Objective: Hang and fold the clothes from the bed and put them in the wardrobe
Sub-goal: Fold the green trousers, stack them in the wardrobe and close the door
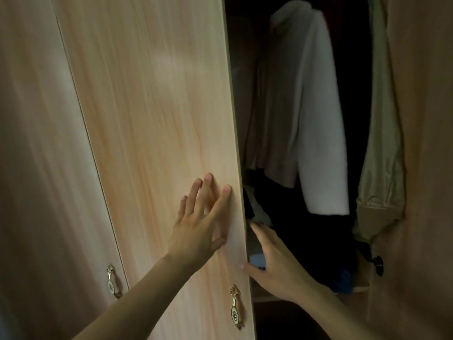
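Observation:
A light wooden wardrobe door (157, 123) fills the left and middle of the head view. My left hand (199, 222) presses flat on its outer face with straight, spread fingers, close to the door's right edge. My right hand (274, 263) is at that edge, thumb on the outer face and fingers reaching behind the door into the wardrobe; how they lie behind the edge is hidden. Inside the dark wardrobe hang a white jacket (316, 114) and a beige garment (382, 148). Below them lies a pile of dark clothes (306, 241).
A brass handle (236, 306) is low on the door I touch. A second door (36, 168) to the left carries another handle (112, 280). The wardrobe's right door (426, 168) bounds the opening on the right. A wooden shelf edge (360, 288) shows under the dark pile.

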`<state>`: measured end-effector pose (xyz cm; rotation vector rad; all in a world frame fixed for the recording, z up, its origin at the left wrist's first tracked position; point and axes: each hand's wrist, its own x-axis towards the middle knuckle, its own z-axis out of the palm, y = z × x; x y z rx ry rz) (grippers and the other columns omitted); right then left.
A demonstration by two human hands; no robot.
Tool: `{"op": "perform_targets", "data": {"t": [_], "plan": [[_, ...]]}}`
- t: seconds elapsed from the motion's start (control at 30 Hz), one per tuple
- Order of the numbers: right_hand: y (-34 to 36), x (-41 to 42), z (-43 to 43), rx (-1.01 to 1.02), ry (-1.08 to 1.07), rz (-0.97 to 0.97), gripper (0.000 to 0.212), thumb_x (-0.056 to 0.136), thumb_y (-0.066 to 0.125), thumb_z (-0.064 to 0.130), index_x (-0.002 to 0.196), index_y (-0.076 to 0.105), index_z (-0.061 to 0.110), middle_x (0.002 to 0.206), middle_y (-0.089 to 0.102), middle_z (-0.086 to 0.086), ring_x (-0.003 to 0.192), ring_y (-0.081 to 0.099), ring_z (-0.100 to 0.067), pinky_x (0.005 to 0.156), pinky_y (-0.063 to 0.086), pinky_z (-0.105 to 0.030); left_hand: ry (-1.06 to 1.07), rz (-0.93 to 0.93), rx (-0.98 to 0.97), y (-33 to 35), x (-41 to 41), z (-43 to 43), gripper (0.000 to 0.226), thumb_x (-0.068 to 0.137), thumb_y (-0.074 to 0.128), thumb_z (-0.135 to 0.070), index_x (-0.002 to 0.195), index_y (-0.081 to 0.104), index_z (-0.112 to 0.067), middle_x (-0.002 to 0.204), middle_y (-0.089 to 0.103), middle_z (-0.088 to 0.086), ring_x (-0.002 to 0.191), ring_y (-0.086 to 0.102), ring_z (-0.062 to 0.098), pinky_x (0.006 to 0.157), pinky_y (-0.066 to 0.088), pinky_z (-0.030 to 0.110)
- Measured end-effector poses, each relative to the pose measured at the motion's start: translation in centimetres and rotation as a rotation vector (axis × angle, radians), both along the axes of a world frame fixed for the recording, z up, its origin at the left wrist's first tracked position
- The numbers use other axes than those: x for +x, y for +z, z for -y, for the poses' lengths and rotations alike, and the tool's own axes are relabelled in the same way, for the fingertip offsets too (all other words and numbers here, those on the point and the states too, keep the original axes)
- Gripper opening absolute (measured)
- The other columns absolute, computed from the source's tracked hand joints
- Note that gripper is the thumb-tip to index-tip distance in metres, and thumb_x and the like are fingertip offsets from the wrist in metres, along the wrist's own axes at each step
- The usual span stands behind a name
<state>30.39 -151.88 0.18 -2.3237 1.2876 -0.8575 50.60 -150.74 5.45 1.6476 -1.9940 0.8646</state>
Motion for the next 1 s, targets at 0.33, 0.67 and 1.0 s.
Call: {"op": "perform_targets", "data": {"t": [0.33,0.67,1.0], "plan": [[0.8,-1.3,2.8,0.01,-0.084,0.014,0.087,0.088,0.063,0.053,0.153,0.007,0.039,0.163,0.002,0.014,0.148,0.016,-0.015,0.118,0.029,-0.041,0.008,0.05,-0.055,-0.7,0.7,4.8,0.118,0.067,0.077,-0.066,0.158,0.009,-0.032,0.166,0.0,0.013,0.152,-0.002,0.038,0.115,0.023,0.065],[0.2,-1.3,6.0,0.0,-0.182,-0.028,0.086,0.088,0.062,0.053,0.154,0.008,0.036,0.163,-0.001,0.01,0.148,0.014,-0.015,0.118,0.025,-0.037,0.042,0.048,-0.088,-2.0,1.1,10.6,0.105,0.073,0.083,-0.04,0.156,0.022,-0.025,0.164,0.008,0.017,0.15,0.006,0.042,0.112,0.023,0.067],[-1.0,-1.0,8.0,-0.039,-0.281,-0.034,0.084,0.089,0.062,0.051,0.154,0.013,0.031,0.163,0.009,0.002,0.147,0.017,-0.019,0.119,0.026,-0.04,0.026,0.041,-0.135,-2.8,1.3,12.3,0.105,0.071,0.085,-0.032,0.156,0.024,-0.024,0.164,0.008,0.019,0.15,0.007,0.044,0.11,0.018,0.069]]}}
